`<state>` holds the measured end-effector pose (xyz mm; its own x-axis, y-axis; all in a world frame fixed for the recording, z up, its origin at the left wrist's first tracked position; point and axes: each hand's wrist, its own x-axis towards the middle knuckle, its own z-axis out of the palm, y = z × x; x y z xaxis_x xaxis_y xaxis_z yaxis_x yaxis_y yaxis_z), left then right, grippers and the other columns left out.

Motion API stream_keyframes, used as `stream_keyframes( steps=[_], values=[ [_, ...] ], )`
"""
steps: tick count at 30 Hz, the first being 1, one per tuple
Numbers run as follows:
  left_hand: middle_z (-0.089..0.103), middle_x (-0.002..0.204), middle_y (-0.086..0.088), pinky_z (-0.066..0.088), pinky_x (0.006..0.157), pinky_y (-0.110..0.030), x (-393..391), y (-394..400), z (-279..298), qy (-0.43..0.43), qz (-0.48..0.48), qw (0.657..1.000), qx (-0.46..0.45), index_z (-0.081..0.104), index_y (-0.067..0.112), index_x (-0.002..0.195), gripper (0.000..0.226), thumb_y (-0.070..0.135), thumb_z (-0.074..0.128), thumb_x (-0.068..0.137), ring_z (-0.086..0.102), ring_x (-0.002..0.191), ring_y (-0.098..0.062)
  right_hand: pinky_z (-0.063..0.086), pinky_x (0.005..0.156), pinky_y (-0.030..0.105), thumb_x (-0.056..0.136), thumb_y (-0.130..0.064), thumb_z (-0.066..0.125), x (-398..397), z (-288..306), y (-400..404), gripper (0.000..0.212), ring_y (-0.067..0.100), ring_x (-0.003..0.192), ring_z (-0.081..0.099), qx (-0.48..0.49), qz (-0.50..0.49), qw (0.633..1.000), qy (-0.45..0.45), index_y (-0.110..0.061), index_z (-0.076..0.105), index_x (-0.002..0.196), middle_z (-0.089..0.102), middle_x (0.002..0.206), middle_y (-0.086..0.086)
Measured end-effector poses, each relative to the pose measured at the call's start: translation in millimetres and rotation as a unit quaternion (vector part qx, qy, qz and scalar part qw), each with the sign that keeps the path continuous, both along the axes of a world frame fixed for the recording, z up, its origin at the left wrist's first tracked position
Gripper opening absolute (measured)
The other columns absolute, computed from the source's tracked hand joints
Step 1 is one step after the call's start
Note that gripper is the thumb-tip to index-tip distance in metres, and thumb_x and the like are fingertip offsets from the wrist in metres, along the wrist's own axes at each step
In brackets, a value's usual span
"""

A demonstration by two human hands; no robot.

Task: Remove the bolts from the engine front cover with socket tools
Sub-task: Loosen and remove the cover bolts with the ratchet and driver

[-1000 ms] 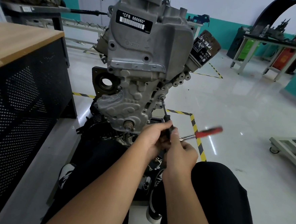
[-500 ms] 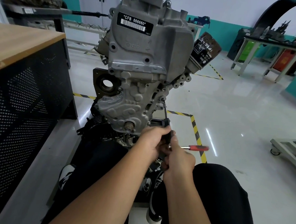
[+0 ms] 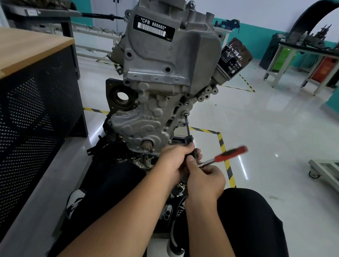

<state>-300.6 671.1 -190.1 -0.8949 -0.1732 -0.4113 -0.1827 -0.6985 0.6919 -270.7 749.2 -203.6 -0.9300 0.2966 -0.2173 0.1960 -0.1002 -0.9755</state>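
both hands (image 3: 190, 166) gripping ratchet (image 3: 222, 157), extension (image 3: 187, 127) on cover bolt (image 3: 185, 114)

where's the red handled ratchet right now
In the head view the red-handled ratchet sits just right of centre, its handle angling up to the right from the right hand, beside the left hand and below the engine front cover.

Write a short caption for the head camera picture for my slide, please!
Both hands work a red-handled ratchet and extension bar on a bolt of the engine front cover.
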Motion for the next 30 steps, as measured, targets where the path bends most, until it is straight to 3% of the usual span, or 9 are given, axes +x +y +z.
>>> stream_keyframes(
  steps=[2,4,7,9,12,14,18,25,30],
  values=[
    [0.069,0.077,-0.015,0.060,0.071,-0.040,0.2,-0.7,2.3,0.001,-0.008,1.000,0.021,0.063,0.000,0.089,0.012,0.010,0.064,0.096,0.067,0.067,-0.026,0.054,0.054,0.028,0.075,-0.033,0.090,1.4,0.9,-0.9,0.034,0.017,0.060,0.070,-0.003,0.006,1.000,0.019,-0.012,0.064,0.077,0.072,0.068,-0.001],
    [0.073,0.083,-0.013,0.058,0.069,-0.036,0.0,-2.3,1.9,-0.003,-0.018,1.000,0.002,0.065,0.004,0.094,0.011,0.015,0.067,0.093,0.070,0.069,-0.025,0.045,0.043,0.025,0.082,-0.038,0.084,0.6,0.6,-1.5,0.039,0.013,0.042,0.055,-0.092,0.021,0.995,-0.026,-0.010,0.059,0.075,0.066,0.059,-0.001],
    [0.076,0.085,-0.010,0.051,0.045,-0.025,1.5,-2.7,0.8,-0.012,-0.014,1.000,-0.019,0.067,0.007,0.093,0.010,0.016,0.065,0.094,0.072,0.062,-0.020,0.032,0.040,0.023,0.093,-0.044,0.073,-1.3,4.0,-1.6,0.038,0.011,0.034,0.036,-0.187,0.032,0.976,-0.111,-0.008,0.067,0.082,0.071,0.069,0.013],
    [0.074,0.084,-0.012,0.052,0.047,-0.025,0.6,-1.5,-1.1,-0.016,-0.003,1.000,-0.027,0.067,0.005,0.089,0.012,0.014,0.063,0.096,0.071,0.063,-0.021,0.039,0.043,0.026,0.090,-0.037,0.078,-0.4,5.3,-1.5,0.034,0.012,0.038,0.044,-0.150,0.031,0.984,-0.096,-0.007,0.065,0.079,0.066,0.064,0.009],
    [0.070,0.081,-0.017,0.059,0.071,-0.038,-0.2,0.0,-0.6,-0.005,0.005,1.000,0.009,0.066,0.001,0.086,0.012,0.009,0.064,0.095,0.069,0.067,-0.027,0.052,0.053,0.027,0.077,-0.026,0.090,0.2,2.8,-0.4,0.037,0.015,0.054,0.062,-0.053,0.007,0.999,-0.006,-0.012,0.057,0.069,0.065,0.059,-0.003],
    [0.071,0.080,-0.016,0.057,0.078,-0.041,-1.0,-1.7,-0.6,-0.003,0.005,1.000,0.020,0.066,0.003,0.085,0.011,0.010,0.066,0.093,0.069,0.066,-0.026,0.049,0.047,0.026,0.076,-0.026,0.091,1.4,2.8,-0.5,0.040,0.014,0.048,0.056,-0.076,0.017,0.997,0.003,-0.013,0.055,0.066,0.061,0.053,-0.004],
    [0.076,0.085,-0.009,0.042,0.042,-0.021,1.0,-1.8,-0.2,-0.016,-0.008,1.000,-0.024,0.070,0.006,0.098,0.013,0.017,0.067,0.091,0.071,0.062,-0.019,0.031,0.040,0.023,0.092,-0.042,0.074,-1.3,3.6,0.5,0.036,0.012,0.037,0.035,-0.209,0.013,0.973,-0.099,-0.009,0.066,0.077,0.059,0.060,0.007],
    [0.071,0.084,-0.017,0.059,0.073,-0.039,-0.7,-0.9,-2.5,0.005,0.020,1.000,-0.013,0.069,0.000,0.088,0.011,0.010,0.067,0.093,0.070,0.069,-0.026,0.060,0.060,0.035,0.071,-0.030,0.093,-2.2,0.2,0.8,0.032,0.016,0.054,0.061,-0.033,-0.015,0.999,0.023,-0.017,0.065,0.063,0.066,0.061,-0.001],
    [0.076,0.091,-0.015,0.047,0.055,-0.029,0.6,0.8,-2.2,-0.008,0.010,0.999,-0.048,0.072,0.002,0.096,0.012,0.013,0.070,0.091,0.070,0.069,-0.025,0.035,0.039,0.023,0.093,-0.042,0.073,-2.7,0.4,0.9,0.043,0.013,0.037,0.039,-0.166,-0.030,0.984,-0.062,-0.009,0.059,0.069,0.055,0.055,0.007]
  ],
)
